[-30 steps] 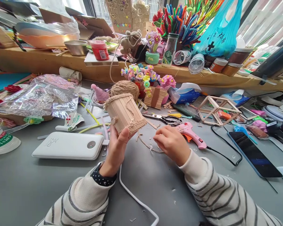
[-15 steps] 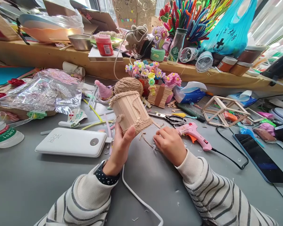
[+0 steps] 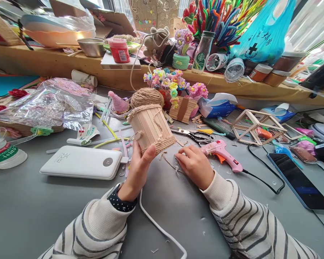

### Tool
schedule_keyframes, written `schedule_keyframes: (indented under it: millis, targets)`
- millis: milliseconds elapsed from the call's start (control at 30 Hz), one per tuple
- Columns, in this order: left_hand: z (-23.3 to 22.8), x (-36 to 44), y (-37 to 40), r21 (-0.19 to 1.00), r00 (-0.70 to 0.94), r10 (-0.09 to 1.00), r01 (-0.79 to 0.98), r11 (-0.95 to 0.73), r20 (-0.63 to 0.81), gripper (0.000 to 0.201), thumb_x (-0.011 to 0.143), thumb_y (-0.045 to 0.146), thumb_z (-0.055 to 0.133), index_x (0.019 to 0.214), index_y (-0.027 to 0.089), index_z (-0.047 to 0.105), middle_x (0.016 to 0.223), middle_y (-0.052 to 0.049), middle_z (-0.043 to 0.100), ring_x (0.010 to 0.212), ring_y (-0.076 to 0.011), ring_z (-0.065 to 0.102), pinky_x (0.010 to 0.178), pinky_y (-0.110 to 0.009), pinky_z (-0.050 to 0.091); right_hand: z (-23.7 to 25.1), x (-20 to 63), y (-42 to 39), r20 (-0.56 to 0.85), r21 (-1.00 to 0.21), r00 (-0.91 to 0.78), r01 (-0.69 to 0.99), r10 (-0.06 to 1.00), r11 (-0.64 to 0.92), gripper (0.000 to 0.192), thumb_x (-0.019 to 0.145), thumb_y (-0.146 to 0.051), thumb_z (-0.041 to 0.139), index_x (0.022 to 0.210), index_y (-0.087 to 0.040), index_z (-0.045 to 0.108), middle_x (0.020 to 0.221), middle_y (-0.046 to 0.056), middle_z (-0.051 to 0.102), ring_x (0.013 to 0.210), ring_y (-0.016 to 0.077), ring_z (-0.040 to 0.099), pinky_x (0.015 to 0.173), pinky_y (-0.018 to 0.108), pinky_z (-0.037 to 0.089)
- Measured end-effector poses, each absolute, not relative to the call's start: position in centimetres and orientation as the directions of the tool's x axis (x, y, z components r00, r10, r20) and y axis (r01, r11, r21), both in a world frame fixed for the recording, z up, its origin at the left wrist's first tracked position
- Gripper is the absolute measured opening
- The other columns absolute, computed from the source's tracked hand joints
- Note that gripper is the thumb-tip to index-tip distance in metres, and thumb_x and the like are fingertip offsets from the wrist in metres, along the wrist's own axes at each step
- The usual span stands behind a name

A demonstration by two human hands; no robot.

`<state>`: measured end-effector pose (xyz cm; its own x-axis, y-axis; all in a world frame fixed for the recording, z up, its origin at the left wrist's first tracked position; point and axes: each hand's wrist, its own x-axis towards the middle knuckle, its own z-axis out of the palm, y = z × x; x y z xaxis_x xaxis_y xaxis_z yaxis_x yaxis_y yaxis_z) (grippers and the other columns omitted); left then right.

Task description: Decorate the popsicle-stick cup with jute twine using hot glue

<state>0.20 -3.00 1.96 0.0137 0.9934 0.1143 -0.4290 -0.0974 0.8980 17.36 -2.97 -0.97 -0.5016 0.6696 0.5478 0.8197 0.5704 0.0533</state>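
Tilted above the table, a small pot made of wooden craft sticks (image 3: 148,127) rests in my left hand (image 3: 137,169), whose fingers and thumb close around its lower end. Twine wraps both of its rims, and a knotted strand hangs down its side. My right hand (image 3: 196,165) lies on the table to the right, fingers curled with the tips pressed together; whatever they may hold is too small to make out. A short twine piece (image 3: 169,162) lies just left of those fingertips. Behind the pot is a ball of twine (image 3: 147,97).
A pink glue gun (image 3: 224,154) lies right of my right hand, black-handled scissors (image 3: 194,135) behind it. A white power bank (image 3: 82,162) with a cable is at left, a phone (image 3: 299,180) at right. A wooden stick frame (image 3: 255,126) and pipe-cleaner flowers (image 3: 167,81) stand farther back.
The pot has shifted very slightly to the right in my left hand. My right hand stays in nearly the same place, with its fingers moved a little.
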Motion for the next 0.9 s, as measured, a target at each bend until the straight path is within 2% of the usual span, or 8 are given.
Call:
schedule_keyframes:
  millis: [167,533,700,900]
  targets:
    - [2.06,0.21,-3.03,0.906,0.006,0.994,-0.411,-0.101,0.114,0.064,0.073,0.047,0.062,0.128,0.023,0.040,0.131,-0.010,0.049,0.123,-0.0318,0.045,0.102,-0.050,0.037,-0.96,17.61,-3.01,0.548,0.009,-0.473,0.828,0.690,0.561,0.016,0.085,-0.014,0.049,0.084,-0.017,0.065,0.084,0.006,0.065,0.078,0.0170,0.052,0.067,0.029,0.040]
    - [1.96,0.14,-3.06,0.908,0.008,0.994,-0.409,-0.093,0.106,0.064,0.073,0.047,0.063,0.128,0.023,0.041,0.130,-0.010,0.050,0.123,-0.0315,0.045,0.100,-0.048,0.039,-0.80,17.50,-2.97,0.575,-0.082,-0.391,0.847,0.719,0.526,0.014,0.085,-0.018,0.050,0.081,-0.017,0.064,0.079,0.005,0.064,0.075,0.0161,0.053,0.068,0.027,0.044]
    - [1.92,0.09,-2.97,0.911,0.009,0.992,-0.398,-0.108,0.122,0.063,0.074,0.047,0.062,0.128,0.023,0.040,0.131,-0.011,0.049,0.124,-0.0319,0.043,0.101,-0.049,0.037,-0.59,17.51,-3.40,0.598,-0.032,-0.383,0.867,0.705,0.498,0.017,0.086,-0.016,0.048,0.081,-0.016,0.065,0.080,0.006,0.065,0.075,0.0177,0.052,0.067,0.029,0.041]
    - [1.99,0.17,-3.01,0.912,0.000,0.994,-0.398,-0.098,0.106,0.064,0.073,0.047,0.063,0.127,0.023,0.042,0.131,-0.010,0.050,0.124,-0.0314,0.044,0.101,-0.048,0.038,-0.86,17.33,-3.81,0.582,0.045,-0.427,0.866,0.691,0.497,0.013,0.083,-0.016,0.054,0.077,-0.016,0.064,0.077,0.006,0.064,0.072,0.0182,0.049,0.062,0.030,0.036]
